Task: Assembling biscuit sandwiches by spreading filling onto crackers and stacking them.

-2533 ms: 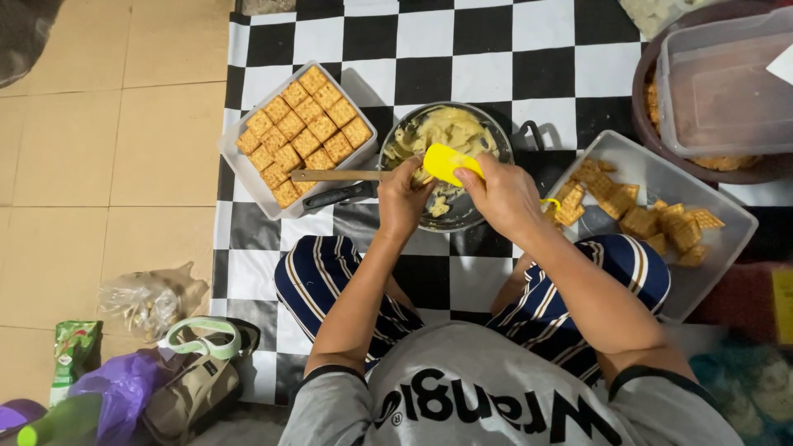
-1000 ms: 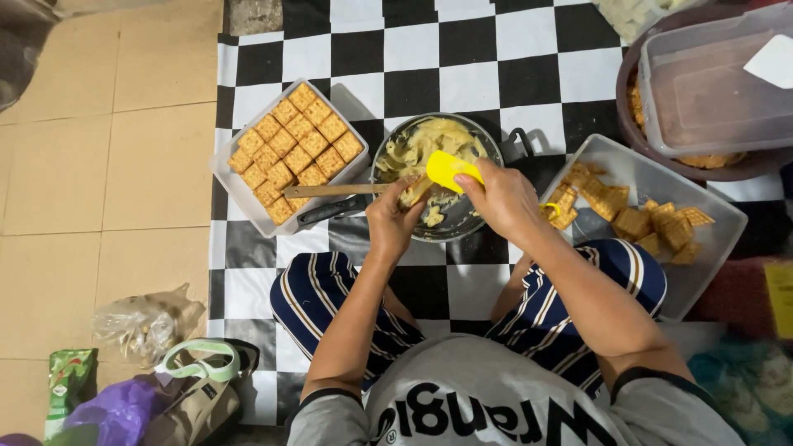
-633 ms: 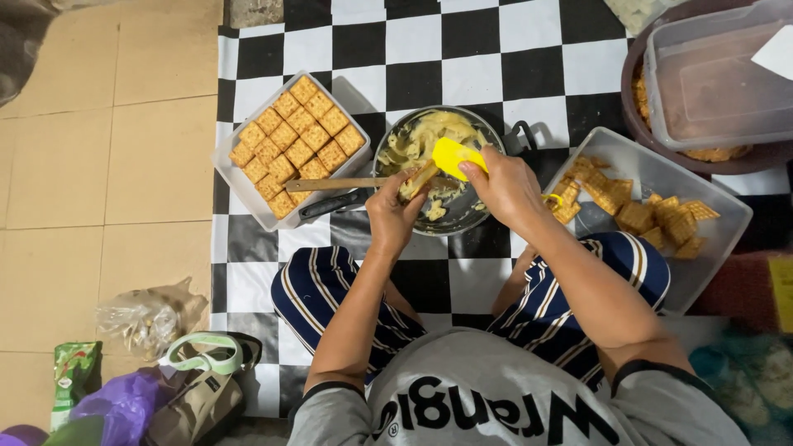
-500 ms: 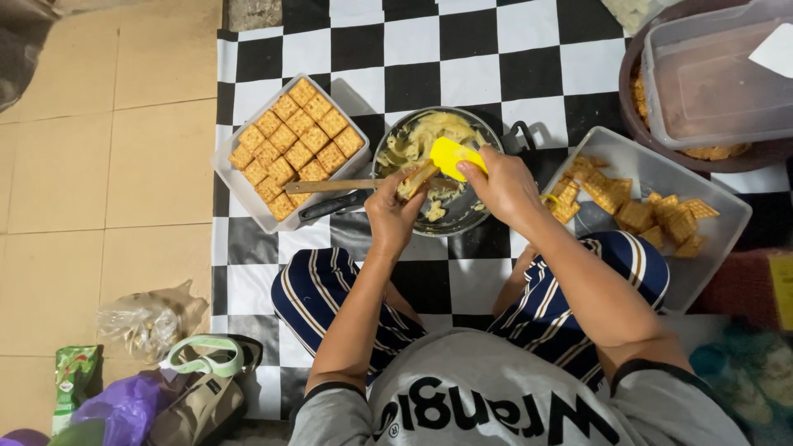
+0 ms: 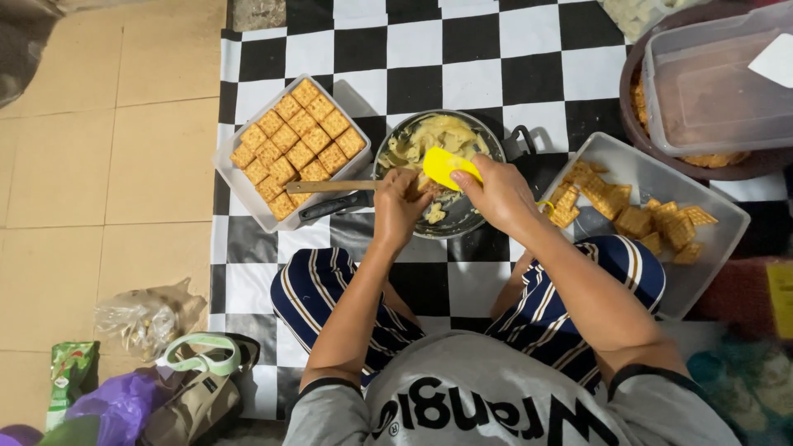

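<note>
Underneath everything lies a black-and-white checkered mat (image 5: 529, 49) spread over the tan tile floor (image 5: 107, 157), and the person sits on it cross-legged in striped trousers.

At the mat's far right corner a round brown basin (image 5: 727, 165) carries a clear plastic tub (image 5: 719, 83). Nearer, along the right edge, an oblong white tray (image 5: 628, 165) holds a loose scatter of square crackers (image 5: 652, 223). Toward the left edge a second white tray (image 5: 239, 194) is packed with crackers (image 5: 297, 136) in tight rows.

Between the trays, right in front of the knees, sits a dark pan (image 5: 438, 169) with pale yellow filling (image 5: 438, 136) heaped toward its far side.

Since a second ago the yellow spatula (image 5: 442, 168) has slid a little toward the near rim of the pan, to the cracker pinched over it; by my reading, a dab of filling is being laid on that cracker rather than scooped.

The right hand (image 5: 496, 190) is closed round the spatula's handle. The left hand (image 5: 401, 198) has its fingers clamped on a single cracker (image 5: 425, 188), just beside the blade; a wooden handle (image 5: 330, 187) runs out leftward from under that hand across the packed tray's corner, and I cannot tell whether it is gripped too.

Off the mat at the lower left lie a clear bag (image 5: 144, 318), a purple bag (image 5: 116, 409) and a green packet (image 5: 70, 372).
</note>
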